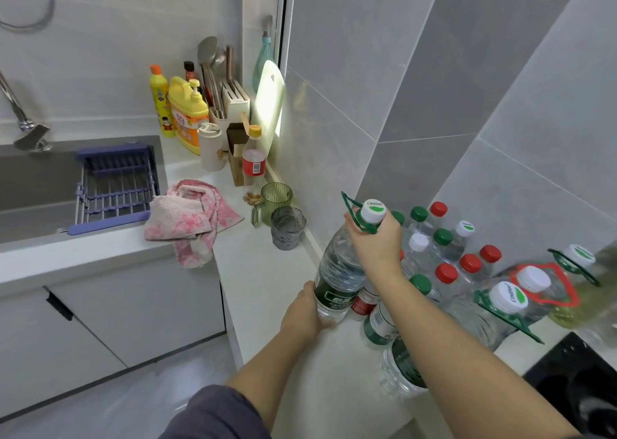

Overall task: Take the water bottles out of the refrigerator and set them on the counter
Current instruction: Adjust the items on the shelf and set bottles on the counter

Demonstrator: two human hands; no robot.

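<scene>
Now my right hand (375, 241) clasps the neck of the large water bottle (339, 271), my left hand (300, 312) wraps its base; it leans near the wall edge of the counter (263, 271), beside smaller bottles (444, 258).

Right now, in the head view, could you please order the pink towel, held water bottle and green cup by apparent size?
1. pink towel
2. held water bottle, a close second, nearer the camera
3. green cup
</scene>
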